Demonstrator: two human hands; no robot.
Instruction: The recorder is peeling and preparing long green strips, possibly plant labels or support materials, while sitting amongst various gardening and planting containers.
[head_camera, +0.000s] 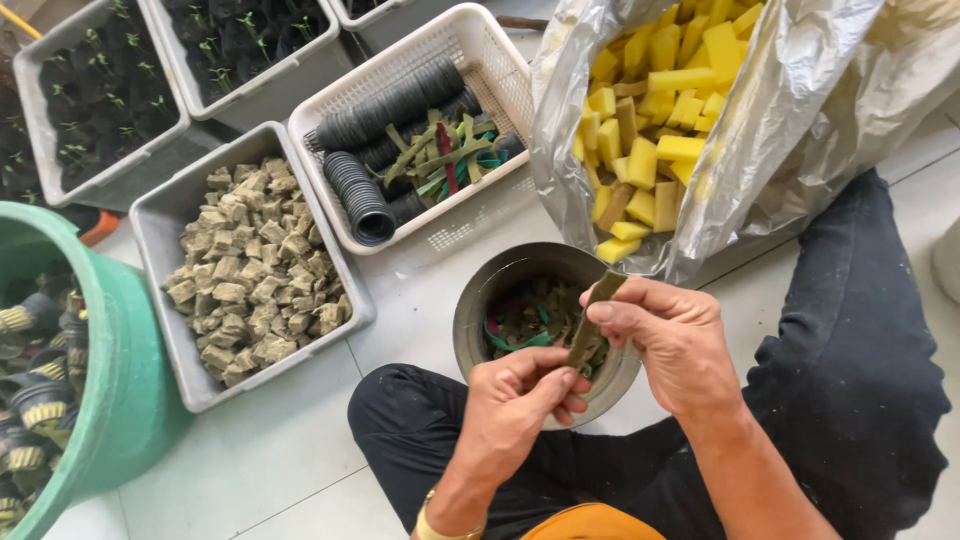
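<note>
Both grips closed on one olive-green strip (590, 318): right hand (675, 345) pinching its upper end, left hand (520, 400) its lower, above a round metal bowl (475, 300) of similar strips. Step judged: working a single strip. Beyond lay a bag of yellow sponge blocks (650, 120), a white basket (470, 40) and a grey tray of brown cubes (160, 215).

Matt olive strip (592, 320) pinched over dull metal bowl (478, 300). Spongy yellow foam cubes (650, 130) kept in crinkly glossy plastic bag (800, 110). Ribbed black plastic rings (385, 110) stacked in white plastic basket (480, 55).
</note>
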